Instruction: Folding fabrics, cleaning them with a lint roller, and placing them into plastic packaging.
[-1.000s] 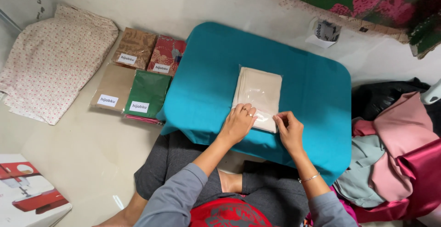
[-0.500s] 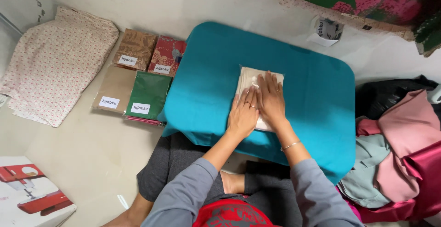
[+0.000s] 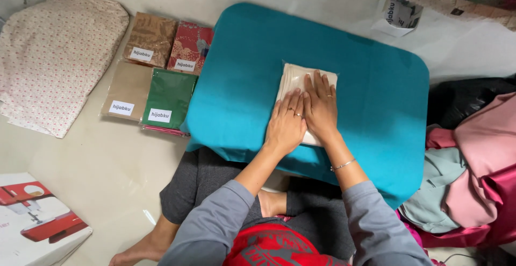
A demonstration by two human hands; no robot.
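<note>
Both hands lie flat, fingers extended, palms down, no grip closed: left hand [image 3: 286, 127] beside right hand [image 3: 321, 107], pressing the cream folded cloth [image 3: 293, 80], seemingly bagged, on the teal tabletop [image 3: 376, 94].

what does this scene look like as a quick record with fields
left hand: flat on the cream folded cloth, open, no grip
right hand: flat on the same cloth, beside the left
surface: teal padded table
floor, left: four packaged fabrics, floral cloth, sewing machine box
floor, right: pile of pink and grey-green fabric
</note>
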